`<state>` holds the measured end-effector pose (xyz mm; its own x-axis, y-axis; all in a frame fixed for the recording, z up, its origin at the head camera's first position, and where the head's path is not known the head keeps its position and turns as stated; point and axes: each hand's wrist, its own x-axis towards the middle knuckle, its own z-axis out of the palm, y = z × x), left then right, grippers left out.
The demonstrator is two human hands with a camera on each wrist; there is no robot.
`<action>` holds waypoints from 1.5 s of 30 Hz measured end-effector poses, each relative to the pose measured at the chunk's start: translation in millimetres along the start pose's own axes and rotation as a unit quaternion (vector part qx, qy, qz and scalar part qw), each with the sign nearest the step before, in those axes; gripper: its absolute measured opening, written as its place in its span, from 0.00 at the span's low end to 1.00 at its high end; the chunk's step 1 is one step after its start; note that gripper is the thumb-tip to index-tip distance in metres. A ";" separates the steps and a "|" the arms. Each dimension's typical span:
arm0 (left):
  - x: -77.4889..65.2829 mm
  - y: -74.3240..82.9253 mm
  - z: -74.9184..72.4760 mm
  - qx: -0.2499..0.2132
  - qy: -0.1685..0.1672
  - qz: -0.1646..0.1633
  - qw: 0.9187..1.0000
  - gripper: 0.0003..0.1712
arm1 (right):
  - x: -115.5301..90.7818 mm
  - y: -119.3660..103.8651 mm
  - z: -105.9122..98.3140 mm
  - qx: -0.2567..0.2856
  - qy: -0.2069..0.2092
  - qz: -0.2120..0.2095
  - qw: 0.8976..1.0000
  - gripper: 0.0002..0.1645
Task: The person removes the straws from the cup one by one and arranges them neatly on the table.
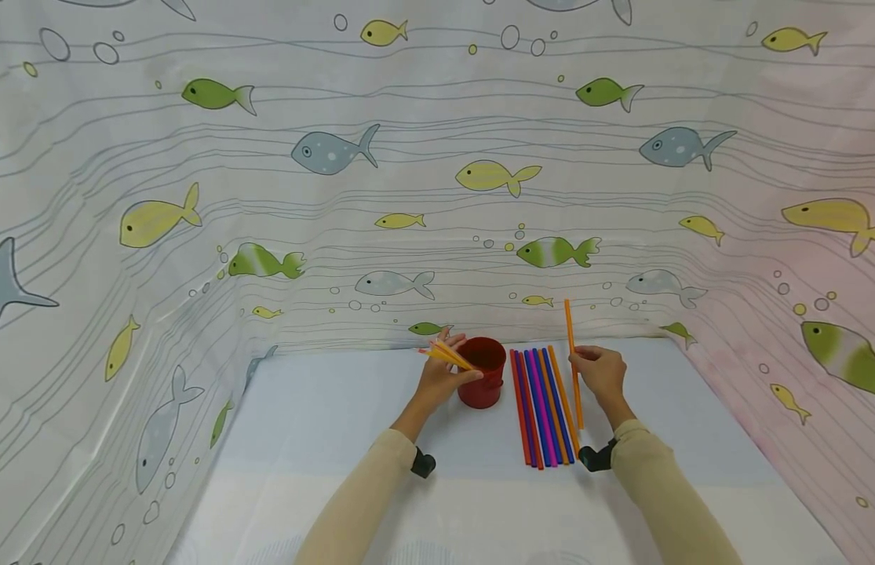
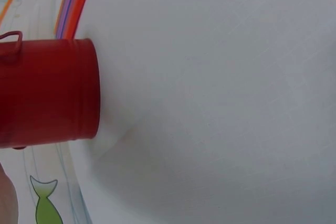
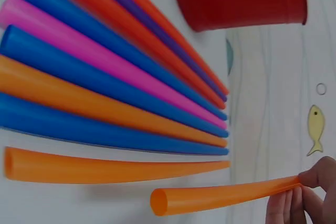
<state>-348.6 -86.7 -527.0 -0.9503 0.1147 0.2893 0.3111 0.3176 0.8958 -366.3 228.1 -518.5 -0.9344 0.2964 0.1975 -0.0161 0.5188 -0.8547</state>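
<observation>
My right hand (image 1: 601,373) pinches an orange drinking straw (image 1: 570,322) between thumb and fingers; its hollow lower end faces the camera in the right wrist view. Just left of it, several red, purple, blue, pink and orange straws (image 3: 115,69) lie side by side on the table. A red metal bucket (image 1: 481,388) with a small wire handle stands upright left of that row. At the bucket's left rim, my left hand (image 1: 437,383) holds several thin yellow-orange sticks (image 1: 447,353) with pinkish ends, too small to identify. The bucket's inside is mostly hidden.
The white tabletop (image 1: 317,439) reaches back to a fish-patterned curtain (image 1: 437,259), which also runs along both sides. Behind the bucket and the straw row the table ends close to the curtain. Dark devices sit at both wrists.
</observation>
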 end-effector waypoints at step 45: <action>1.9 -1.8 -0.4 0.038 -0.001 -0.006 0.999 0.41 | -20.6 47.3 17.9 -0.068 -0.103 0.067 0.990 0.13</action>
<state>-351.0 -87.4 -528.0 -0.9540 0.1130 0.2778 0.2998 0.3889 0.8712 -354.2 232.2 -571.6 -0.9780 0.2069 -0.0276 0.1478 0.5929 -0.7916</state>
